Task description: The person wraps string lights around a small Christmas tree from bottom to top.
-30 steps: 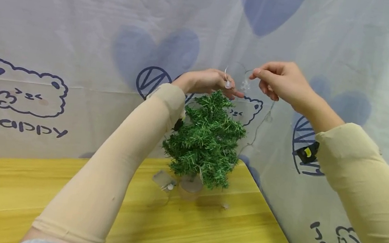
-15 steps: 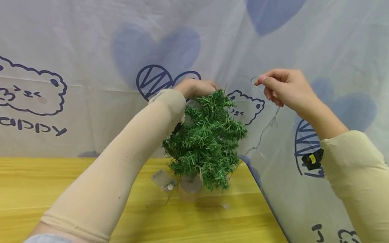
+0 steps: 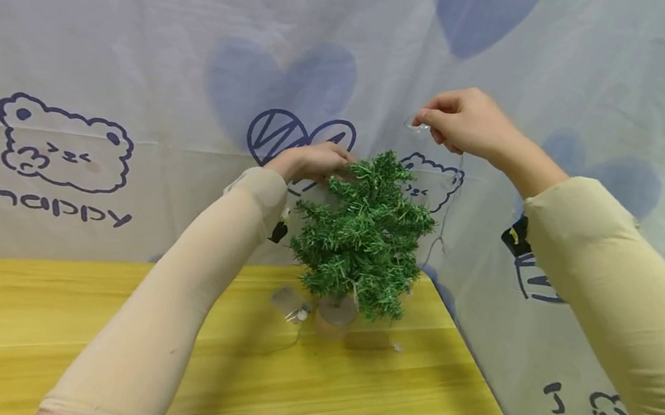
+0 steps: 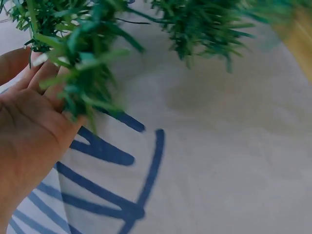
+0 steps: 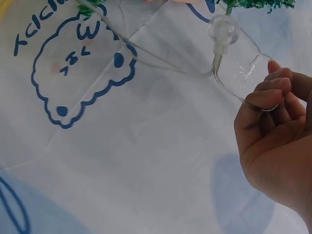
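Observation:
A small artificial Christmas tree (image 3: pixel 367 232) stands upright in a pale round base (image 3: pixel 334 315) on the yellow table. My left hand (image 3: pixel 313 161) is at the tree's upper left, partly behind its branches. In the left wrist view, a small pale piece of the string lights (image 4: pixel 40 59) shows between thumb and fingers; branches hide part of the grip. My right hand (image 3: pixel 470 124) is raised right of the treetop and pinches the thin clear wire (image 5: pixel 243 101). A clear round bulb (image 5: pixel 224 30) and a snowflake-shaped light (image 5: pixel 243 73) hang near its fingertips.
A small clear battery box (image 3: pixel 288 301) lies on the table (image 3: pixel 107 318) left of the tree base. One light (image 3: pixel 396 347) lies right of the base. A printed cloth (image 3: pixel 172 42) hangs close behind the tree and on the right.
My left hand has moved left and down, from above the treetop to its upper left side. The right hand dipped slightly, then rose and moved left, still holding the wire.

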Demonstrator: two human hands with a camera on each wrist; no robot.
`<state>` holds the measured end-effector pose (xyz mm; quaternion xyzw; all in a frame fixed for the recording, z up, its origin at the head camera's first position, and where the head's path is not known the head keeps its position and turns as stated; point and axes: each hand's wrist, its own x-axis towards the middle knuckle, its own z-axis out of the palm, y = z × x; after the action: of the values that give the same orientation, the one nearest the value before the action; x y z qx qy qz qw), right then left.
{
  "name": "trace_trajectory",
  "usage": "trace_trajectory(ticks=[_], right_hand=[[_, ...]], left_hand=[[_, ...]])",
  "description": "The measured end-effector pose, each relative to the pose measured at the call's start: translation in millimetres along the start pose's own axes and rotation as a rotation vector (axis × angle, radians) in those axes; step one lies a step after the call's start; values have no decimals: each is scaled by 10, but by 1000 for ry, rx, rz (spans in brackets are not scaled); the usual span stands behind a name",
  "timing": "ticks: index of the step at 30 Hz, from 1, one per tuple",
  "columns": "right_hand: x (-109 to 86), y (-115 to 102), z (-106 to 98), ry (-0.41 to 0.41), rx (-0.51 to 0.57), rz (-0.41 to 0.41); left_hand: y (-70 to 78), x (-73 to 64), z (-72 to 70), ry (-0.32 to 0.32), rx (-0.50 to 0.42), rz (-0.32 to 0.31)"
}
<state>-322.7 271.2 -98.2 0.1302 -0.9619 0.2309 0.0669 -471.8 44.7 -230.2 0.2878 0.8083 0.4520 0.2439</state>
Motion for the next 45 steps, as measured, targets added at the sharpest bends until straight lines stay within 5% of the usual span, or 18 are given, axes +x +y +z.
trace_trajectory(ticks=[10,20,25,34,45], right_hand=[[275,-309,131,6,-218,-80],[344,-338,168,-23,-286,-116],[335,-325,205,-29,-286,-119],[270,-249,180,-38,-297,-88],[117,-4,-37,-199,-237,-22]], left_hand=[[-169,-220,-12,115,-118,128],[210,-390,149,399,-32,435],[314,-331,232,485,77,500],[366,-297,175,641,-55,458],[235,-363,112,712,69,340]])
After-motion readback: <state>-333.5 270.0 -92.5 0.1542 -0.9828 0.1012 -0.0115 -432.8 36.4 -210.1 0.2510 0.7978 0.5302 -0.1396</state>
